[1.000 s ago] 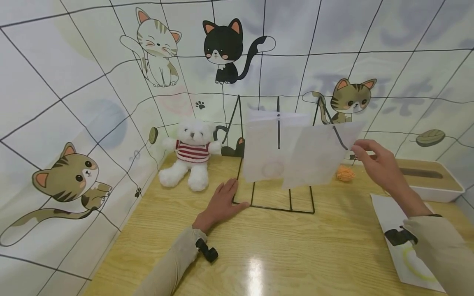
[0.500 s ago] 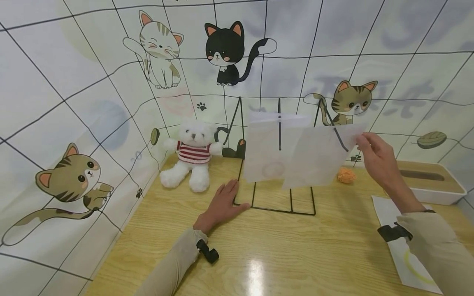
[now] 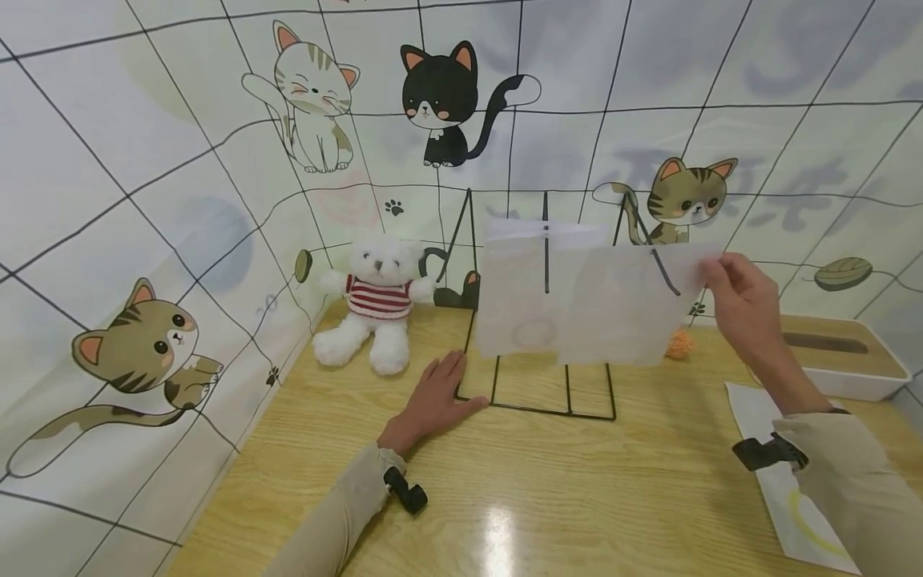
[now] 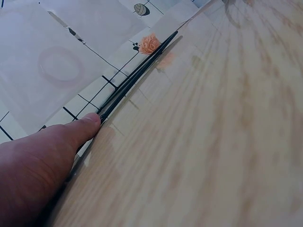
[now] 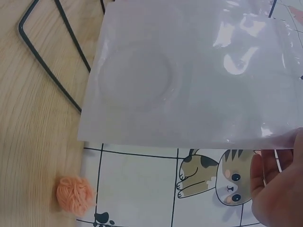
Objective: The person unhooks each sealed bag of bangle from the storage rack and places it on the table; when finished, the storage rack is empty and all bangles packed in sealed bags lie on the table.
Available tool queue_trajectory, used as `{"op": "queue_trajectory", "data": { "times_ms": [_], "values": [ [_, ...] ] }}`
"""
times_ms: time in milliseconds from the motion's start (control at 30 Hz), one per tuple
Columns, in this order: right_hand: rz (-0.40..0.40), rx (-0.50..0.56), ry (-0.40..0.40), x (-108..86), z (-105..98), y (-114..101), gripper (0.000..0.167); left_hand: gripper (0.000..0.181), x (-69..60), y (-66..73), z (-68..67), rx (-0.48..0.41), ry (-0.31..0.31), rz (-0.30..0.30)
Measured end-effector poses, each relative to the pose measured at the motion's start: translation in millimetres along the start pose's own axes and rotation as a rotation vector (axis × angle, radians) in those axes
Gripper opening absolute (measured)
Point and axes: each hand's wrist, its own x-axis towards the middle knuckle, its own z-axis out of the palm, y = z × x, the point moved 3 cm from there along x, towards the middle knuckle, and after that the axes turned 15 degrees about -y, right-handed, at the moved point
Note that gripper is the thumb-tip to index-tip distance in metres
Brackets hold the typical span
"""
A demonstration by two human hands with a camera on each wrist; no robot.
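Observation:
A black wire rack (image 3: 530,408) stands on the table, with prongs at its top. On the middle prong hangs a frosted plastic bag (image 3: 512,296). My right hand (image 3: 746,308) pinches the top right corner of another frosted bag (image 3: 613,308), which sits at the right prong and overlaps the first. In the right wrist view this bag looks glossy, with a faint ring shape on it. My left hand (image 3: 436,397) rests at the rack's front left base corner, fingers extended. In the left wrist view its thumb (image 4: 66,142) touches the base wire.
A white teddy bear (image 3: 378,300) in a striped shirt sits left of the rack. An orange yarn ball (image 3: 680,344) lies behind on the right. A wood-topped white box (image 3: 844,353) and a white sheet (image 3: 771,473) are at the right. A cat-print backdrop (image 3: 562,64) rises behind.
My right hand has moved slightly right with the bag's corner, and the bag hangs straighter, now partly covering the yarn ball. The left hand stays on the rack's base.

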Motion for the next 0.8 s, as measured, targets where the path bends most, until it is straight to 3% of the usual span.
{"op": "queue_trajectory", "data": {
  "times_ms": [567,800],
  "values": [
    [-0.058,0.05,0.048,-6.9,-2.7,-6.8,0.012,0.094,4.7,-5.6,4.0,0.039,-0.008,-0.015],
    [-0.035,0.063,0.046,-8.4,-4.1,-5.9,0.011,0.095,4.8,-5.7,3.8,0.034,-0.027,-0.03]
  ]
}}
